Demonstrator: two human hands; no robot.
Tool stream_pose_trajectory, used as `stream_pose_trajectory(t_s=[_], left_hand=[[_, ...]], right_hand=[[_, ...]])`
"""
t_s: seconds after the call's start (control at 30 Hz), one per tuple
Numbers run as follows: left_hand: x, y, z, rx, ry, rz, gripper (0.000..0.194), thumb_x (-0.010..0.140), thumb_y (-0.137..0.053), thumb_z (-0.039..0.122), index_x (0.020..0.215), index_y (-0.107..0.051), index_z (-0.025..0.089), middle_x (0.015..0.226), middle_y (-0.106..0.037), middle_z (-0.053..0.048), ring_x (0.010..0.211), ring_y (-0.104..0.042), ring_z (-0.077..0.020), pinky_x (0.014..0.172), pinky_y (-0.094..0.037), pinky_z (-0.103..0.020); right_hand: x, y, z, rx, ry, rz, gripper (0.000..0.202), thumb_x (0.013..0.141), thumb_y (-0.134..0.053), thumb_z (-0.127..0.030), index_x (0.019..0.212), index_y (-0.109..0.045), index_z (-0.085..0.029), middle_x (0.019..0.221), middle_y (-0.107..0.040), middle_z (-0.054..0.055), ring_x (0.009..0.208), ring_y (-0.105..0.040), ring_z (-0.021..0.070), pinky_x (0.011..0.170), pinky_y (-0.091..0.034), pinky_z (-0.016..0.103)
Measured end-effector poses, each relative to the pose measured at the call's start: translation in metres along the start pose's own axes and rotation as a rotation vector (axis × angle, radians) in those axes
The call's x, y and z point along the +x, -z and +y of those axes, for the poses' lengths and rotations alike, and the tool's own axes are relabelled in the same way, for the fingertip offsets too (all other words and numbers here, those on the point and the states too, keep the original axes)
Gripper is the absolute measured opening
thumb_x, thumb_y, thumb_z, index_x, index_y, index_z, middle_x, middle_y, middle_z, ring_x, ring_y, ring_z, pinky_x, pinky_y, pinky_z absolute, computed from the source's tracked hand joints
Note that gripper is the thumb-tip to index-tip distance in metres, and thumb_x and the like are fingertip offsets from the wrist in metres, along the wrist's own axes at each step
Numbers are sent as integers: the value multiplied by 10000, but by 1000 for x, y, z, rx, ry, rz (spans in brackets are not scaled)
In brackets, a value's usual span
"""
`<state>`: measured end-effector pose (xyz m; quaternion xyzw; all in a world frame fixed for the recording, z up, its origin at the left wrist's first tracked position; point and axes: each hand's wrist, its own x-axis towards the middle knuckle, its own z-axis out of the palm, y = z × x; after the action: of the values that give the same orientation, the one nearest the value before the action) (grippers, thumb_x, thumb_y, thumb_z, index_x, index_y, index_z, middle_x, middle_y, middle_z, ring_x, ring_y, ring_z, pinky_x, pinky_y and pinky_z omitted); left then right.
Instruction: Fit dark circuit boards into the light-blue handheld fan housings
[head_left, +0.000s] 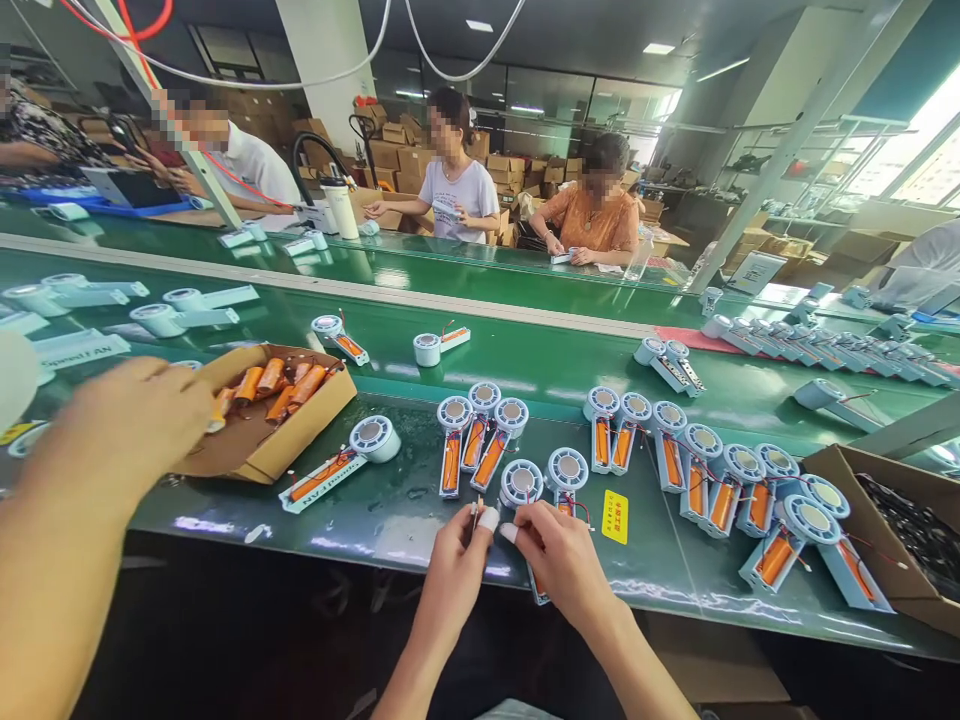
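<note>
My left hand (pixel 459 560) is closed in a pinch at the front edge of the bench, around a small thin piece too small to name. Close beside it, my right hand (pixel 564 560) is also pinched, its fingertips hiding whatever is between them. A light-blue handheld fan body (pixel 521 482) lies under both hands, its round head beyond my fingers and its handle mostly covered. Touching or just behind my right hand is another fan body (pixel 568 468) with a thin red wire. Both thumbs wear white coverings.
At left, a co-worker's blurred hand (pixel 142 425) reaches over a cardboard box (pixel 262 455) of orange batteries (pixel 271 376). Several fan bodies (pixel 703 440) with orange batteries stand in rows at right, near a yellow label (pixel 615 517) and a box of black parts (pixel 847 470). People work across the green conveyor (pixel 517 350).
</note>
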<state>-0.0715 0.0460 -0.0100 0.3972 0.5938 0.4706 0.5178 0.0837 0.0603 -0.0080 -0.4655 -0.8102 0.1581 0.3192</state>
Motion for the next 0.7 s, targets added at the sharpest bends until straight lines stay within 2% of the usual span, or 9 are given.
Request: stream_pose_trajectory(t_s=[0.07,0.17,0.3,0.43,0.5,0.63,0.7], left_hand=[[-3,-1,-4,-13,29,-12,405,797,-613,592,804,-596,188,628,-457,68,530,-378,-102,503,-307,-215],[-5,0,-3,-23,50,-38,361,812,-608,554,790,-595,194,648,-481,60,542,-387,-103,519,-314,-215],[-5,0,8,-24,33,-99,314,792,-658,512,807,-647,198,670,-541,45,600,-455,-124,583,-366,-224],[-4,-2,14,-40,19,-140,344,715,-733,525,765,-682,188,732,-618,6,707,-521,-162,645,-398,-239],[-3,-3,11,-62,42,-136,376,708,-727,549,762,-674,180,649,-553,28,618,-456,-135,570,-349,-230],[-3,-3,5,-131,125,-140,447,712,-695,611,765,-629,172,526,-301,111,490,-223,-76,472,-190,-216],[-3,-4,3,-165,152,-152,475,690,-703,632,761,-606,173,543,-288,115,498,-196,-69,467,-173,-211]], right_hand=[[0,5,0,122,-35,-46,91,944,-564,-164,936,-629,-227,843,-681,4,701,-629,152,640,-422,235],[1,15,-3,268,-81,-111,193,928,-532,-114,1002,-660,-238,961,-708,16,824,-653,156,733,-464,232],[1,19,-6,320,-169,-118,216,917,-516,-117,1049,-646,-229,919,-713,15,770,-638,155,705,-477,237],[-2,14,-7,278,-182,-99,306,874,-510,-69,1125,-599,-220,915,-716,18,749,-631,164,707,-483,263],[-2,14,-9,230,-183,-108,292,880,-527,-77,1119,-603,-226,922,-716,21,766,-630,174,725,-488,282],[-4,17,-14,151,-142,-165,316,864,-625,-105,1152,-613,-234,1023,-714,45,904,-640,214,794,-508,318],[-5,16,-14,131,-101,-162,335,855,-631,-78,1155,-619,-227,1076,-709,60,944,-638,222,810,-517,325]])
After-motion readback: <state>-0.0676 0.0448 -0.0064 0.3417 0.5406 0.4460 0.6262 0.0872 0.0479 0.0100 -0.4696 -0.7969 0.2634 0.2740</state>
